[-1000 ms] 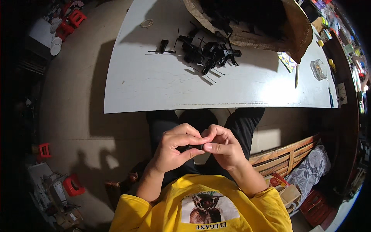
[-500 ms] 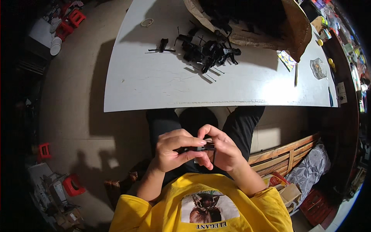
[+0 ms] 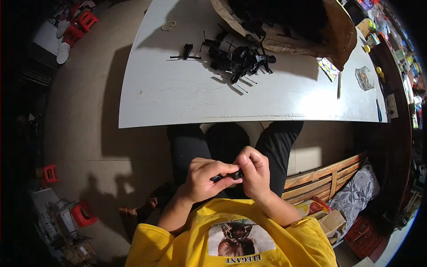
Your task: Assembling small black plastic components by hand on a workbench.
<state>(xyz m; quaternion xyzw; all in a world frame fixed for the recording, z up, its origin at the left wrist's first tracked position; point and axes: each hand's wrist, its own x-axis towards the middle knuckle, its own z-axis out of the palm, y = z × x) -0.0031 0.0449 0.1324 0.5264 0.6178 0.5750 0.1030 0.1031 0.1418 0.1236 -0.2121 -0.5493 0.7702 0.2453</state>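
Observation:
Above my lap, just short of the table edge, a small black plastic part (image 3: 236, 175) is held between both hands. My left hand (image 3: 205, 179) pinches it with thumb and fingertips. The curled fingers and thumb of my right hand (image 3: 254, 171) close on its other end and hide most of it. On the white table (image 3: 164, 100), a heap of black plastic parts (image 3: 242, 60) with thin rods lies ahead of me. One similar black part (image 3: 187, 52) rests apart, left of the heap.
A large brown sack (image 3: 342, 35) of black parts gapes at the table's far side. Toward the right are a printed packet (image 3: 328, 69), a thin stick (image 3: 339, 85) and a glass ashtray (image 3: 364, 78). A rubber band (image 3: 169, 26) lies far left. A wooden bench (image 3: 320, 180) stands at my right.
My right hand has curled from spread fingers into a tight grip on the part. Both hands have drawn together, covering more of it, and the thin piece hanging below is out of sight.

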